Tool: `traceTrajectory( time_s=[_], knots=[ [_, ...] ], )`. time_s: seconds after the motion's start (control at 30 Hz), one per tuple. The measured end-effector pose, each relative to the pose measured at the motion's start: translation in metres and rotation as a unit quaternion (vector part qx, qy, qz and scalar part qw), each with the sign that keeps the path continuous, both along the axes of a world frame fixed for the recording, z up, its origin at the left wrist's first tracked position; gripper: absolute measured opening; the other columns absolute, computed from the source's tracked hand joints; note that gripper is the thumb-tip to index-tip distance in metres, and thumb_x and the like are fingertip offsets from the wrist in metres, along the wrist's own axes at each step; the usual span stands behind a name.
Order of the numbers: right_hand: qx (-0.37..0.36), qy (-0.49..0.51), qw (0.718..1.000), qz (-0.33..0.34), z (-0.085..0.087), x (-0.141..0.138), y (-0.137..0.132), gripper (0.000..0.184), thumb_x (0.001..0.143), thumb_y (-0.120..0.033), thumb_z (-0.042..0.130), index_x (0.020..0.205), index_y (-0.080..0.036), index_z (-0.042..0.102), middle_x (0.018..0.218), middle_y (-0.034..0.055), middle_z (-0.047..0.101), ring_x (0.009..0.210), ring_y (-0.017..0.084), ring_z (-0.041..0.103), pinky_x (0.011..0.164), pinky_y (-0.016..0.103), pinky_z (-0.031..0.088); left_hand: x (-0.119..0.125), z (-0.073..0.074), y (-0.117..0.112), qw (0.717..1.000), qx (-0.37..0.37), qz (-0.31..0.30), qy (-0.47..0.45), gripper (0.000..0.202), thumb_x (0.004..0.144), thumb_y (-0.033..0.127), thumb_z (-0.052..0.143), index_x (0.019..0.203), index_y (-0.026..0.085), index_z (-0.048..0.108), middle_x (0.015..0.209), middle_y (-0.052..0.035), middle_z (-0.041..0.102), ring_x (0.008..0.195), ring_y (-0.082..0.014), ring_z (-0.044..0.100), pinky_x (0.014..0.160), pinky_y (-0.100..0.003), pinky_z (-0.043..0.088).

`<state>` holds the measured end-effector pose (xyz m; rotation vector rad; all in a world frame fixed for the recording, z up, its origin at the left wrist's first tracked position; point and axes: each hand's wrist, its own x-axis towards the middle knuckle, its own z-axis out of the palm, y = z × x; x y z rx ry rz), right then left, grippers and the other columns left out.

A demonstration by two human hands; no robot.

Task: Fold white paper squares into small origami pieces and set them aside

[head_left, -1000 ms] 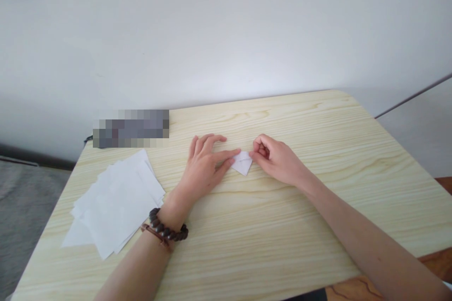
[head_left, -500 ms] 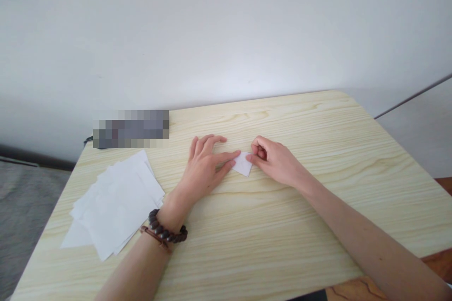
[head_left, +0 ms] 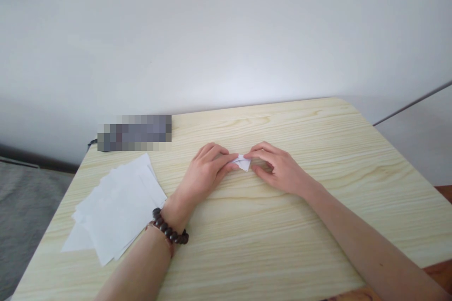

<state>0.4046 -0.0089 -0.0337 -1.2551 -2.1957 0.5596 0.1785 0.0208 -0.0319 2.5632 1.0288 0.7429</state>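
A small folded piece of white paper [head_left: 243, 163] is between my hands near the middle of the table, with a crease or flap showing across its upper part. My left hand [head_left: 211, 165] holds its left side between thumb and index finger, the other fingers curled behind. My right hand [head_left: 274, 168] has its index fingertip on the paper's upper right corner and its thumb close by the right edge. Fingertips cover both ends of the paper. Dark beads and a thin brown cord circle my left wrist.
A fanned stack of white paper sheets [head_left: 118, 211] lies on the left of the wood-grain table [head_left: 282, 244], beside my left forearm. Behind it is a blurred-out dark object [head_left: 136, 134] at the back left edge. A white wall [head_left: 226, 33] stands behind the table.
The paper's upper part has been folded over, so it looks smaller. My right fingers have shifted from a pinch at its right edge to the upper right corner. The view has tilted slightly upward.
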Motion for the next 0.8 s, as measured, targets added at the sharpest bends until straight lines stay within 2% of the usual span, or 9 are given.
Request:
traceTrajectory(
  time_s=[0.13, 0.3, 0.43, 0.57, 0.67, 0.8],
  knots=[
    [0.028, 0.027, 0.999, -0.011, -0.004, -0.003, 0.002, 0.015, 0.091, -0.026, 0.056, 0.100, -0.020, 0.067, 0.095, 0.0047, 0.065, 0.083, 0.016, 0.060, 0.073, 0.028, 0.046, 0.001, -0.001, 0.001, 0.999, 0.011, -0.002, -0.041, 0.027, 0.097, 0.031, 0.046, 0.099, 0.016, 0.068, 0.092, -0.0075, 0.068, 0.088, -0.0191, 0.059, 0.081, -0.034, 0.049],
    [0.001, 0.090, 0.996, -0.028, -0.003, -0.005, 0.002, 0.017, 0.093, -0.027, 0.054, 0.085, -0.017, 0.065, 0.080, 0.0023, 0.062, 0.063, 0.011, 0.051, 0.058, 0.025, 0.039, 0.002, 0.000, 0.000, 0.998, 0.001, -0.018, -0.059, 0.022, 0.096, 0.028, 0.048, 0.092, 0.015, 0.064, 0.080, -0.0052, 0.066, 0.079, -0.0172, 0.057, 0.075, -0.031, 0.045],
    [-0.032, 0.103, 0.994, -0.028, -0.001, -0.004, 0.002, 0.021, 0.094, -0.028, 0.052, 0.078, -0.017, 0.062, 0.072, 0.0004, 0.057, 0.061, 0.010, 0.049, 0.058, 0.025, 0.036, 0.003, 0.004, -0.002, 0.999, -0.031, -0.026, -0.025, 0.026, 0.096, 0.030, 0.047, 0.077, 0.016, 0.059, 0.072, -0.0028, 0.060, 0.075, -0.0166, 0.052, 0.073, -0.032, 0.040],
    [-0.050, 0.051, 0.997, -0.014, 0.002, -0.004, 0.001, 0.027, 0.093, -0.028, 0.051, 0.069, -0.018, 0.056, 0.065, -0.0024, 0.053, 0.060, 0.010, 0.046, 0.065, 0.028, 0.034, 0.004, 0.008, -0.004, 0.997, -0.064, -0.028, 0.020, 0.032, 0.096, 0.029, 0.045, 0.067, 0.017, 0.053, 0.069, -0.0016, 0.057, 0.077, -0.0170, 0.049, 0.076, -0.034, 0.036],
    [-0.055, 0.018, 0.998, -0.003, 0.004, -0.006, 0.000, 0.026, 0.092, -0.025, 0.053, 0.067, -0.017, 0.055, 0.063, -0.0039, 0.053, 0.059, 0.010, 0.046, 0.070, 0.029, 0.033, 0.004, 0.011, -0.006, 0.996, -0.066, -0.021, 0.047, 0.028, 0.094, 0.028, 0.044, 0.070, 0.017, 0.056, 0.075, -0.0026, 0.058, 0.081, -0.0184, 0.049, 0.078, -0.036, 0.035],
    [-0.037, -0.020, 0.999, -0.006, 0.003, -0.009, 0.000, 0.022, 0.089, -0.022, 0.057, 0.067, -0.017, 0.055, 0.066, -0.0032, 0.054, 0.065, 0.011, 0.050, 0.072, 0.031, 0.033, 0.004, 0.011, -0.006, 0.997, -0.075, -0.003, 0.031, 0.016, 0.091, 0.028, 0.050, 0.086, 0.019, 0.062, 0.087, -0.0034, 0.061, 0.087, -0.0196, 0.050, 0.081, -0.037, 0.035]
  ],
)
